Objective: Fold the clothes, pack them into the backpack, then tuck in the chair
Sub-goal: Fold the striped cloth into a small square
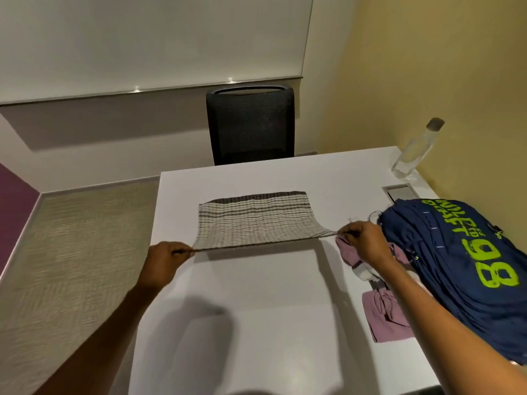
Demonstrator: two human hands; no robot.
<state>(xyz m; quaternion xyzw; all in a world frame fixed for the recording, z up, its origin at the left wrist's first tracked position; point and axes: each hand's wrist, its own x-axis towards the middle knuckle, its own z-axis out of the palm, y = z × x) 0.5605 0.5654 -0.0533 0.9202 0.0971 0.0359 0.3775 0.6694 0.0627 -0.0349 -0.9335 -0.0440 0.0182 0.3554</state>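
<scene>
Checked cloth (256, 220), dark stripes at far edge, stretched mid-table (256, 280); left hand (164, 262), right hand (360, 242) pinch near corners. Backpack (456, 266) cut off right, covers pink garment (385, 317) partly.

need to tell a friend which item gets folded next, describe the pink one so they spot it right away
Start at the white table and go to its right side, by the navy backpack. The crumpled pink garment lies against the backpack's near-left edge, the only plain pink cloth, unlike the striped cloth.
</scene>
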